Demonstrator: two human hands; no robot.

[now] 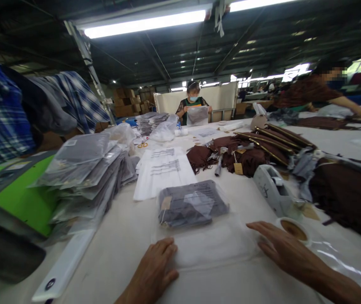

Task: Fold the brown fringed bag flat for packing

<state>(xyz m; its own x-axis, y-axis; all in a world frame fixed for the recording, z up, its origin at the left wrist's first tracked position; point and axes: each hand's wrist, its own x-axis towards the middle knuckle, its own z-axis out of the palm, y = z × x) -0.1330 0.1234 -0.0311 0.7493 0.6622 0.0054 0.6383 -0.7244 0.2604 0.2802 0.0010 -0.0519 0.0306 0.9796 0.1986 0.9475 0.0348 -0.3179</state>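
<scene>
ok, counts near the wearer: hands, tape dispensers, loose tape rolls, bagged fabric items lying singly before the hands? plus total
Wearer's bare hands: 2 (left hand, right hand)
Grey-white plastic tape dispenser: 1
Loose round white-rimmed tape roll: 1
Grey fabric item in clear plastic bag: 1
Total: 5

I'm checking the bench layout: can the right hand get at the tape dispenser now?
Probably yes: the tape dispenser stands just beyond the right hand, and nothing visible stands between; the round roll lies to one side.
</scene>
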